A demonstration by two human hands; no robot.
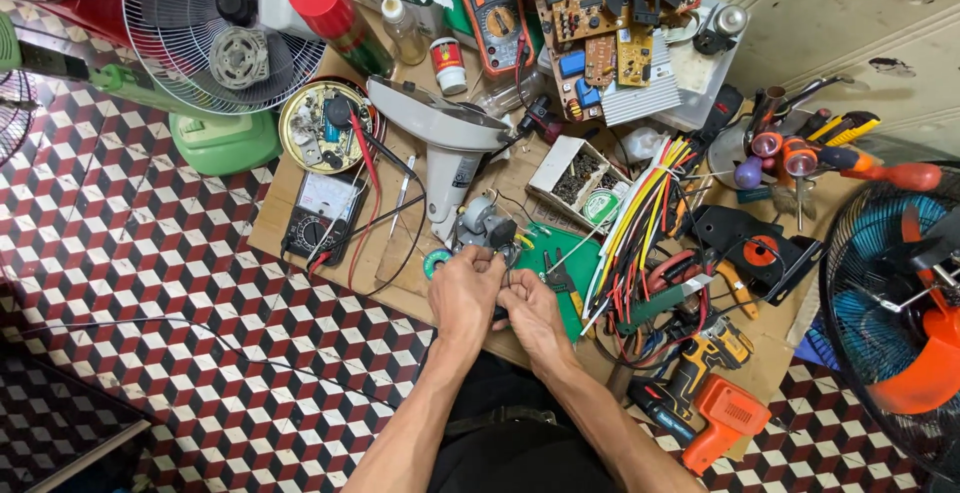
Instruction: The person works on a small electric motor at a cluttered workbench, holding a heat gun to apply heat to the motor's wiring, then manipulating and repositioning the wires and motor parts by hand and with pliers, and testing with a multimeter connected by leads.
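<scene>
Head view: a person sits over a cardboard-covered tabletop [300, 203] crowded with repair gear.
Landmark: small grey fan motor [483, 223] with dark wires, standing just beyond the knuckles.
Left hand [463, 293]: curled narrow, fingertips pinched at the wires right below the motor.
Right hand [530, 315]: touching the left one, fingers closed on something small and dark; what it is cannot be told.
Progress: the motor is out of its housing, and the grey plastic fan neck [445, 138] lies detached beyond it; the wiring looks unfinished, as the leads are loose.
Around the motor: black analogue multimeter [322, 215] to its left; bundle of coloured wires [640, 218] to its right; green cutting mat [550, 263] beside the hands.
Hidden: the joint between the fingers; the fan with orange blades [900, 313] is cut off at the frame edge.
</scene>
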